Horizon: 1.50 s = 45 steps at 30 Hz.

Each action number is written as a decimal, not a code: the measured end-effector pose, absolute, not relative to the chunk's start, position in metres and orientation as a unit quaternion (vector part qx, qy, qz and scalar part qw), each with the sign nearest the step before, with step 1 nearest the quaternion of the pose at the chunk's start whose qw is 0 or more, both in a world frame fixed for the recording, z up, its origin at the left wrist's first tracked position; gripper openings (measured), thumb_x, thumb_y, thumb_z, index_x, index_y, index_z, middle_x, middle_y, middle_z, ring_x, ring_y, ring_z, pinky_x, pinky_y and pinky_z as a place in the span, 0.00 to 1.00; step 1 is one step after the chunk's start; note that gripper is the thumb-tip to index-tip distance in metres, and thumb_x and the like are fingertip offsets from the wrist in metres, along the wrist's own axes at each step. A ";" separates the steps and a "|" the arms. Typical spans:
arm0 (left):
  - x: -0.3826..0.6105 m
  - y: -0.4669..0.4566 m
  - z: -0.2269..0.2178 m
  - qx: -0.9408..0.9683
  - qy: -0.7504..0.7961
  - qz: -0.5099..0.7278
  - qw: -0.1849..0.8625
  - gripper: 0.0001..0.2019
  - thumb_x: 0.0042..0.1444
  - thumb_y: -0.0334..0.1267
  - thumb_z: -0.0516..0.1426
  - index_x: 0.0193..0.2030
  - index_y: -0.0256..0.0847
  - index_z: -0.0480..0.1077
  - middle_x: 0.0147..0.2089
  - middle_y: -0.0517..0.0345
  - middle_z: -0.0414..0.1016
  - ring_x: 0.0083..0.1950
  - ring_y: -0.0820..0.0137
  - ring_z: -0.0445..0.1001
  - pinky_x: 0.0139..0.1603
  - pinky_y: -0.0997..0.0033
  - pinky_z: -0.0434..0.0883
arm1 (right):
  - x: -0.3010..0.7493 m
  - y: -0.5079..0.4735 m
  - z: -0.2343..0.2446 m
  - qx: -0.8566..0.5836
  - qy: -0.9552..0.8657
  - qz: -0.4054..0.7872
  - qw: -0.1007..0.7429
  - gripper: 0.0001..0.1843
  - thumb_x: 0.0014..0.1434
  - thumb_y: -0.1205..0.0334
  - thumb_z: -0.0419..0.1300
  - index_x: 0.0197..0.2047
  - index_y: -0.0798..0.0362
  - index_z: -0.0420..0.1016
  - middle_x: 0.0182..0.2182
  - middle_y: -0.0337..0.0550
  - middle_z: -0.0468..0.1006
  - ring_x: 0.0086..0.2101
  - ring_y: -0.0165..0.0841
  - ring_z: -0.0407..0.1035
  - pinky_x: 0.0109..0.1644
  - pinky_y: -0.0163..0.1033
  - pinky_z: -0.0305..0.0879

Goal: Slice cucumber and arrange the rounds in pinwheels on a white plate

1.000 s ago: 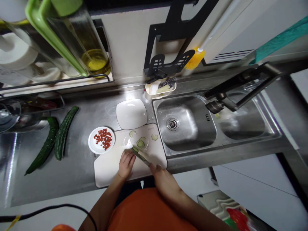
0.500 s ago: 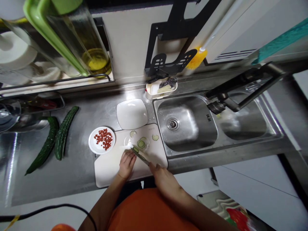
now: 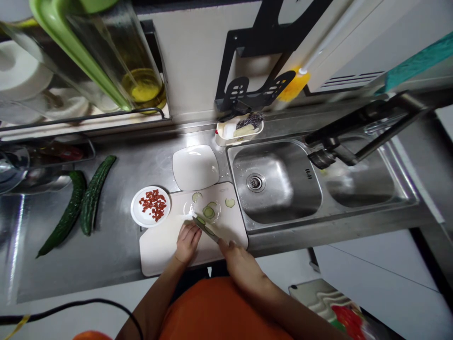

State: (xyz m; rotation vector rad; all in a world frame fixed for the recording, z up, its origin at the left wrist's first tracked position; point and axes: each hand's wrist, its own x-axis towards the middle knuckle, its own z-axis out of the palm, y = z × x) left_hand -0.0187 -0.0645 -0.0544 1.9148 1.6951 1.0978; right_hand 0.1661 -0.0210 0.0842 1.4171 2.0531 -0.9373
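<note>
My right hand (image 3: 241,265) is closed around the handle of a kitchen knife (image 3: 209,232), whose blade points up and left across a pale cutting board (image 3: 161,252). Against the blade's far side shows a bit of green cucumber (image 3: 201,220). My left hand (image 3: 188,240) rests on the board just left of the blade with its fingers curled; whatever they hold is hidden under them. Beyond the knife lie several thin cucumber slices: a small overlapping group (image 3: 208,211), one slice (image 3: 230,202) to the right and another (image 3: 197,197) farther back.
A white plate (image 3: 196,167) stands behind the board. A round bowl (image 3: 136,213) of chopped red pieces sits at its left corner. Two whole cucumbers (image 3: 92,196) lie farther left. On the right are a steel sink (image 3: 283,184) and a dark faucet (image 3: 354,127).
The view has shifted very slightly. Both hands, the knife and the slices keep nearly the same places on the board.
</note>
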 end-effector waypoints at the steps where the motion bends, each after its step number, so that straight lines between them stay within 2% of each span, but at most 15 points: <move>1: -0.019 -0.064 -0.055 0.677 0.598 0.388 0.182 0.09 0.58 0.29 0.56 0.45 0.39 0.71 0.40 0.51 0.76 0.46 0.65 0.74 0.50 0.58 0.71 | 0.165 -0.020 0.086 0.515 0.746 -0.343 0.244 0.28 0.59 0.79 0.40 0.56 0.51 0.66 0.39 0.50 0.77 0.36 0.34 0.74 0.33 0.32 0.63; 8: -0.019 -0.063 -0.053 0.682 0.593 0.388 0.180 0.09 0.58 0.29 0.56 0.46 0.39 0.71 0.40 0.51 0.76 0.46 0.66 0.74 0.49 0.59 0.71 | 0.159 -0.011 0.091 0.514 0.720 -0.375 0.278 0.28 0.60 0.78 0.38 0.56 0.51 0.65 0.41 0.50 0.76 0.38 0.35 0.74 0.34 0.32 0.64; 19: -0.018 -0.061 -0.051 0.686 0.590 0.387 0.176 0.10 0.58 0.29 0.56 0.46 0.39 0.71 0.41 0.53 0.77 0.47 0.66 0.74 0.50 0.60 0.71 | 0.152 -0.008 0.086 0.525 0.713 -0.381 0.268 0.27 0.60 0.77 0.39 0.57 0.52 0.65 0.41 0.52 0.76 0.39 0.37 0.73 0.37 0.36 0.67; 29: -0.020 -0.063 -0.053 0.689 0.590 0.378 0.186 0.11 0.58 0.29 0.55 0.48 0.40 0.71 0.41 0.53 0.78 0.48 0.65 0.74 0.51 0.58 0.71 | 0.148 -0.006 0.082 0.504 0.733 -0.358 0.284 0.29 0.60 0.77 0.37 0.59 0.53 0.63 0.42 0.53 0.76 0.40 0.38 0.73 0.39 0.36 0.67; 37: -0.019 -0.063 -0.052 0.685 0.590 0.384 0.185 0.12 0.58 0.28 0.56 0.48 0.40 0.71 0.43 0.52 0.77 0.50 0.66 0.73 0.52 0.59 0.71 | 0.143 -0.002 0.079 0.519 0.723 -0.364 0.274 0.27 0.61 0.77 0.39 0.59 0.53 0.64 0.42 0.53 0.77 0.39 0.35 0.73 0.38 0.34 0.67; 45: -0.019 -0.063 -0.054 0.690 0.586 0.384 0.184 0.12 0.59 0.30 0.55 0.50 0.40 0.71 0.42 0.52 0.78 0.50 0.65 0.74 0.52 0.57 0.71 | 0.144 -0.007 0.065 0.524 0.732 -0.361 0.244 0.26 0.63 0.75 0.39 0.58 0.52 0.65 0.42 0.53 0.76 0.39 0.38 0.73 0.38 0.37 0.67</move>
